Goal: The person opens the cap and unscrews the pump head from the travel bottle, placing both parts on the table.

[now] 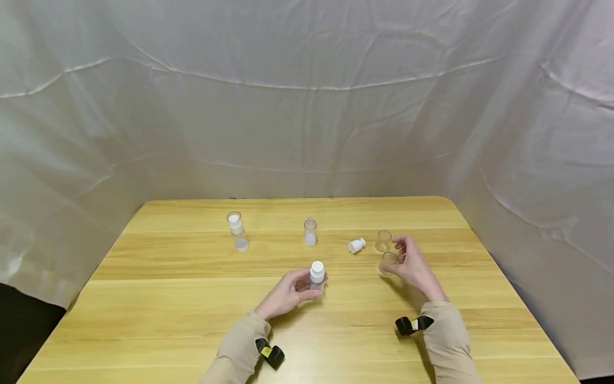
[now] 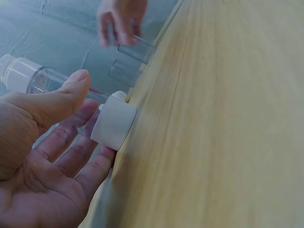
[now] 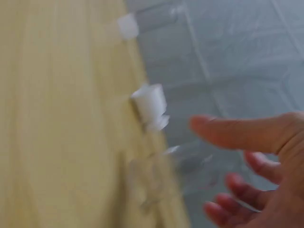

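My left hand (image 1: 292, 290) grips a small clear bottle (image 1: 317, 280) with a white top, its thumb on the near side and fingers behind. In the left wrist view, the bottle (image 2: 19, 76) is tilted, its white base close to the tabletop. At the right, my right hand (image 1: 411, 266) has its thumb and fingers spread about a clear cylindrical cap (image 1: 390, 258). Whether they touch it I cannot tell; the right wrist view is blurred. Just behind stands another clear cap (image 1: 384, 241). A white pump head (image 1: 356, 245) lies on its side left of the caps.
Toward the back of the wooden table (image 1: 168, 320) stands a clear bottle (image 1: 310, 234) with a whitish bottom. Farther left is a bottle (image 1: 237, 228) with a white collar and clear cap. A pale grey curtain (image 1: 307, 122) hangs behind and at both sides.
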### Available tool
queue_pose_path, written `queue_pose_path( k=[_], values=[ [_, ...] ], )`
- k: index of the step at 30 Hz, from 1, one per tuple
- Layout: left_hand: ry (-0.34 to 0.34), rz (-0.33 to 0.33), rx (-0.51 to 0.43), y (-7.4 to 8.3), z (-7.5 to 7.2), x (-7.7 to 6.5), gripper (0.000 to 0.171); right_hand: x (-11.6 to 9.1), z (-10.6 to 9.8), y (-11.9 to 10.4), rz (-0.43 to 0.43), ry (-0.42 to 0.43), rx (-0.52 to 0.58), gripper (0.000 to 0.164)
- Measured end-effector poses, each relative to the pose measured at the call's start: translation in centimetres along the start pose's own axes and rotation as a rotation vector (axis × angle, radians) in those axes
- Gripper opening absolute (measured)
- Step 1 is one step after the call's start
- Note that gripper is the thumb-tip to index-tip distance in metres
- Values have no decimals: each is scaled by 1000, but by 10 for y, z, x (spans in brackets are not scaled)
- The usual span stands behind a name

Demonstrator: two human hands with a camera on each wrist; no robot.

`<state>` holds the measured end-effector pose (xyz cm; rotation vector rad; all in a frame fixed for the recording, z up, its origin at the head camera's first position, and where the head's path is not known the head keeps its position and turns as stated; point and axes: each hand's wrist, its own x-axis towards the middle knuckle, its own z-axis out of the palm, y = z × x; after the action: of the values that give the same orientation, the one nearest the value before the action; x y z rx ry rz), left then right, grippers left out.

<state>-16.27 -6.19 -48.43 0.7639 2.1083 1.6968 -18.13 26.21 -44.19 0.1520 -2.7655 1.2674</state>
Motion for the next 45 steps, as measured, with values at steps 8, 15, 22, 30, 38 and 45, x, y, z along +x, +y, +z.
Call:
queue_pose_path(
  k=[8, 15, 22, 30, 38, 45],
  values=[
    [5, -18, -6, 2, 1, 0, 47, -8, 22, -56, -299, 213, 237, 47],
    [13, -29, 9, 3, 1, -1, 50, -21, 60, -90, -503, -30, 347, 37],
    [15, -28, 27, 3, 1, 0, 48, -26, 85, -94, -553, -103, 326, 43],
    [12, -27, 22, 5, 1, 0, 49, -27, 96, -95, -563, -2, 228, 44],
    [19, -19, 37, 5, 1, -1, 48, -29, 99, -94, -548, 23, 206, 45],
    [21, -12, 36, 5, 0, 0, 48, -29, 98, -94, -575, 40, 177, 43]
  ],
)
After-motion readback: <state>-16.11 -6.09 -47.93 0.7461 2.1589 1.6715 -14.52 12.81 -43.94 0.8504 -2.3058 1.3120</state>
